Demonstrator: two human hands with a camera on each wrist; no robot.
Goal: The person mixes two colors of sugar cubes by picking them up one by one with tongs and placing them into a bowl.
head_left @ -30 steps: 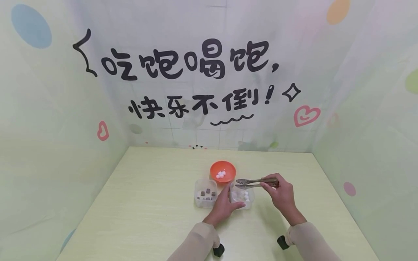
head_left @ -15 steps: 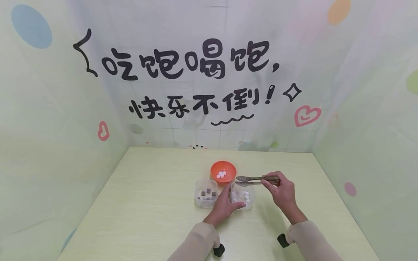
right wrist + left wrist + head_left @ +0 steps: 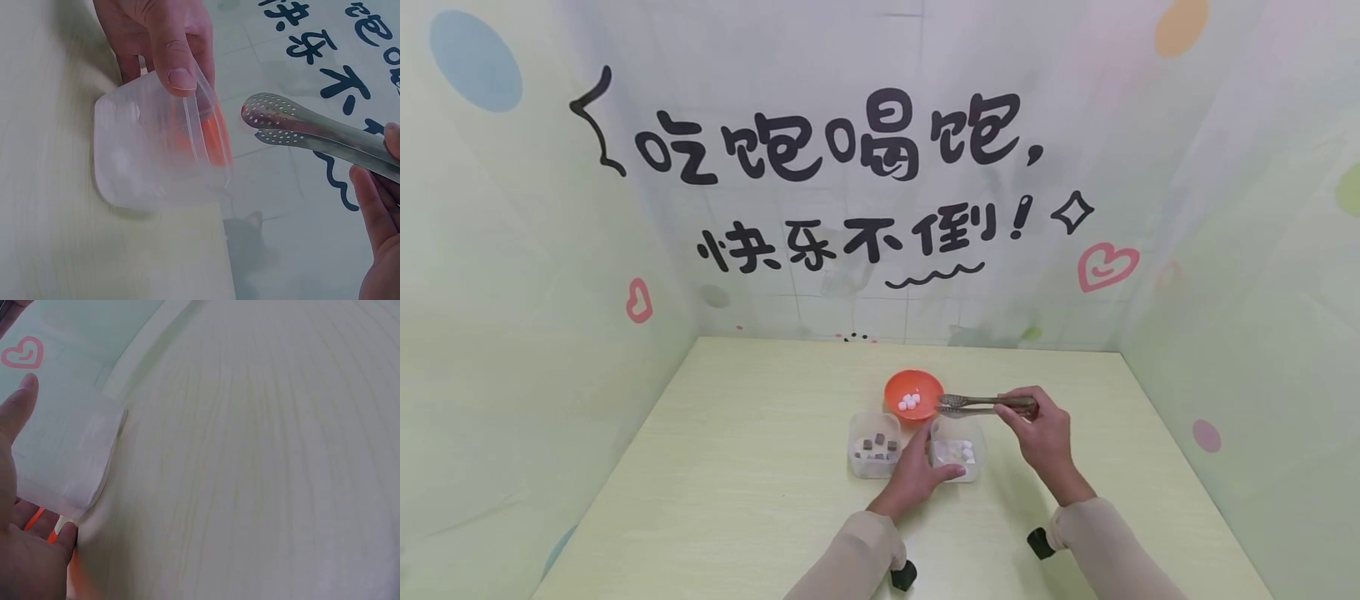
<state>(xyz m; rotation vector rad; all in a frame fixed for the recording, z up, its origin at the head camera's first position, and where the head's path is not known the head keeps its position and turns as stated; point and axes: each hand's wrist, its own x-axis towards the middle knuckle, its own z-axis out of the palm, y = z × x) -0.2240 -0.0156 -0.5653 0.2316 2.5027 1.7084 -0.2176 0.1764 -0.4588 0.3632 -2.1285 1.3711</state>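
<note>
In the head view my right hand (image 3: 1043, 437) grips metal tongs (image 3: 988, 404) by their handle end. Their perforated tips lie over or beside the right rim of an orange bowl (image 3: 928, 408); I see nothing between them. Several white marshmallow-like pieces (image 3: 909, 402) lie in the bowl. My left hand (image 3: 913, 478) holds a clear plastic container (image 3: 964, 475), thumb across its front and fingers at its left side. A few white pieces (image 3: 967, 452) are inside it. In the right wrist view the left thumb (image 3: 178, 59) presses the container's wall near the rim.
A second clear container (image 3: 874, 472) with several dark brown cubes (image 3: 879, 439) stands left of my left hand. The pale wooden table (image 3: 737, 450) is enclosed by printed fabric walls (image 3: 880, 308) at the back and both sides.
My right hand has raised the tongs a little and shifted them left, from above the right container to the bowl's rim. My left hand stays on the container.
</note>
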